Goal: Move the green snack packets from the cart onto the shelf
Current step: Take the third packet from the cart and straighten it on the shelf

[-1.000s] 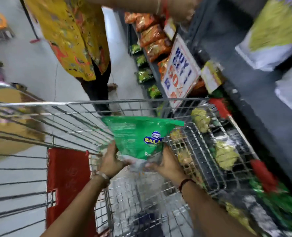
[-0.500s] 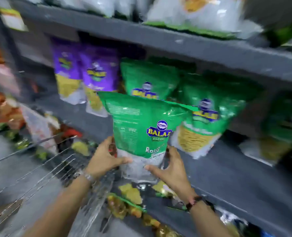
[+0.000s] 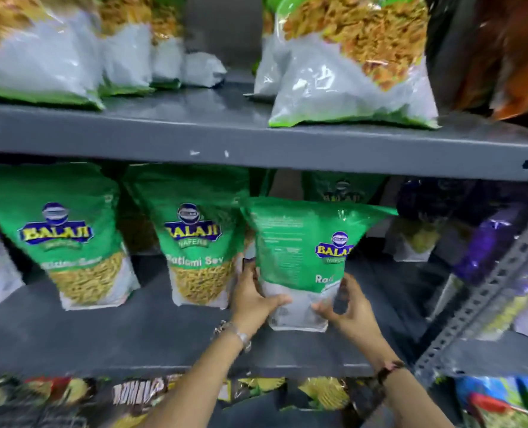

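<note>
I hold a green snack packet [image 3: 299, 257] upright over the grey middle shelf [image 3: 133, 338], its bottom edge at or just above the shelf surface. My left hand [image 3: 253, 299] grips its lower left side and my right hand [image 3: 346, 307] grips its lower right corner. Two matching green packets [image 3: 62, 230] [image 3: 194, 233] stand to its left on the same shelf. Another green packet [image 3: 343, 188] stands behind it, mostly hidden. The cart is out of view.
The upper shelf [image 3: 256, 140] carries white and green bags of snacks [image 3: 349, 66]. Purple packets [image 3: 491, 242] sit at the right behind a perforated grey upright [image 3: 485, 291]. Below the shelf edge, mixed snack packets [image 3: 133, 393] hang in a row.
My view swung from the cart up to the shelf. Both hands carried the green packet from over the cart into the middle shelf, beside the other green packets.
</note>
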Available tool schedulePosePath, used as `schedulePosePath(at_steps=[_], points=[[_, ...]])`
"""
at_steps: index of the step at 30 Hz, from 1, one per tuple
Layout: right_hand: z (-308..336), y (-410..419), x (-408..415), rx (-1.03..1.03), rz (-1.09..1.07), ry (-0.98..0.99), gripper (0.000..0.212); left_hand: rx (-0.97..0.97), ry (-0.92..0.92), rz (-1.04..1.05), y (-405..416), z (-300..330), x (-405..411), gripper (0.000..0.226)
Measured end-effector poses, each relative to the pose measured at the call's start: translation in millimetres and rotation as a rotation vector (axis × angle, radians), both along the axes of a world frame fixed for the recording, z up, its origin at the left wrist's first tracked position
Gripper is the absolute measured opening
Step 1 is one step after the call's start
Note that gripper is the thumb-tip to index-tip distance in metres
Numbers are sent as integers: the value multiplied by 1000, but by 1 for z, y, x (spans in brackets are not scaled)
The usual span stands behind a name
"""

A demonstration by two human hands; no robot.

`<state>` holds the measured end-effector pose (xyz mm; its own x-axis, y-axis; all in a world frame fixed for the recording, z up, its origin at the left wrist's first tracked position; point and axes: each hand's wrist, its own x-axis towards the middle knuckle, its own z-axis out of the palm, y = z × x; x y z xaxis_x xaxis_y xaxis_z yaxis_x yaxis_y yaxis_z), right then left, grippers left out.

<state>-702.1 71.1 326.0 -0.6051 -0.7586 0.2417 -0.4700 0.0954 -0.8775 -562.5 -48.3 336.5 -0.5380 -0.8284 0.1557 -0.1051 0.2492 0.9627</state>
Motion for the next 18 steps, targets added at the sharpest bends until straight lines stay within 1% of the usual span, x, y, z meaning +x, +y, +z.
schedulePosePath(at_steps=[2, 4, 6, 8, 9, 11, 12, 13, 14, 15, 16, 17, 18], points=[[-10, -5, -14, 11, -23, -33, 57, 84, 49, 7, 3, -7, -18, 66], [-16, -10, -23, 6, -46, -71, 55, 133, 104, 69, 6, -13, -30, 67], [-21, -12, -27, -7, -72, -81, 51, 107, 105, 174, 13, -19, -38, 71], [-24, -11, -28, -35, -68, -99, 47, 36, 101, 208, 23, -24, -41, 70], [-27, -11, -29, -45, -60, -129, 40, 15, 103, 173, 27, -27, -42, 66], [-28, -7, -28, -27, -50, -98, 14, 25, 94, 52, 27, -31, -41, 66], [-25, -4, -27, -26, -27, -120, 5, 41, 80, -16, 24, -33, -41, 72], [-28, -1, -30, -51, -14, -173, 20, 57, 57, -80, 20, -33, -40, 84], [-28, 2, -31, -74, 18, -245, 33, 73, 31, -135, 16, -34, -40, 102], [-27, 4, -30, -110, 39, -372, 41, 78, 3, -180, 14, -35, -41, 121], [-25, 7, -26, -152, 53, -475, 44, 68, -36, -205, 13, -35, -42, 134], [-24, 10, -23, -178, 49, -572, 45, 52, -79, -205, 13, -34, -43, 141], [-22, 13, -18, -190, 60, -648, 44, 32, -115, -179, 13, -33, -45, 142]])
